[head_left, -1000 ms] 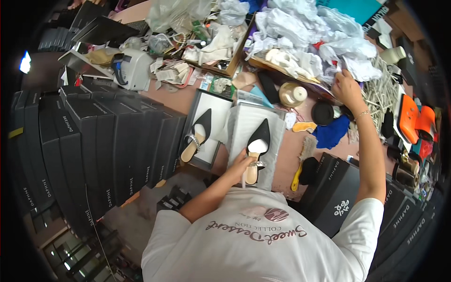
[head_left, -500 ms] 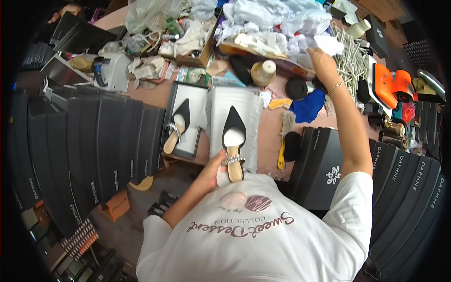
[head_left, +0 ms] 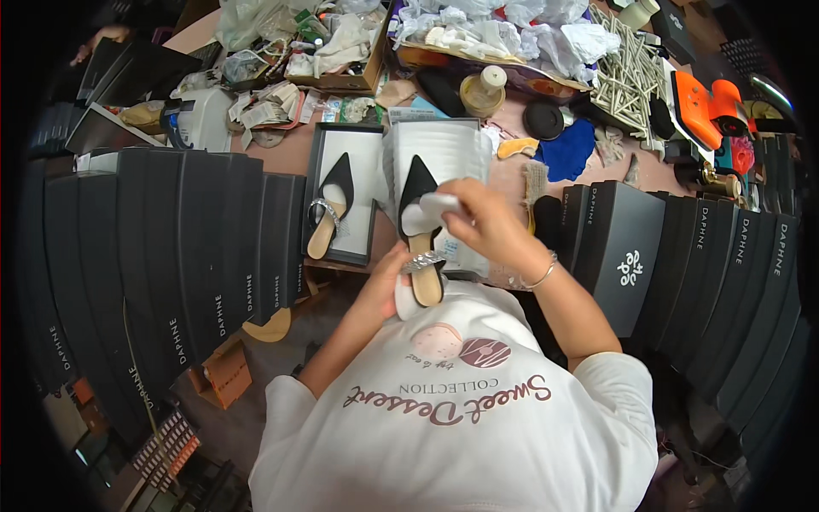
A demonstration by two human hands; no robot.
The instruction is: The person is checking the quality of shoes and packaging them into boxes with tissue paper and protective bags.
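Note:
A black pointed mule (head_left: 417, 181) with a sparkling strap and beige insole is gripped by my left hand (head_left: 381, 287), closed around its heel end. White padding shows inside its toe opening. Over that opening my right hand (head_left: 493, 224) pinches a small white piece (head_left: 438, 204), perhaps paper or foam; its exact kind is unclear. The matching mule (head_left: 339, 179) lies in an open dark shoe box (head_left: 345, 254) to the left. White ribbed wrapping (head_left: 456, 145) spreads on the table beneath and beyond the held shoe.
Dark shoe boxes stand in rows at the left (head_left: 196, 247) and right (head_left: 631, 247). Farther back are a bin of white plastic scraps (head_left: 546, 47), a capped jar (head_left: 484, 92), a blue cloth (head_left: 567, 152), a brush (head_left: 535, 183) and an orange device (head_left: 712, 107).
My right hand has come back from the white scraps at the far side to the held mule, now with a white piece in its fingers. My left hand keeps its grip on the mule.

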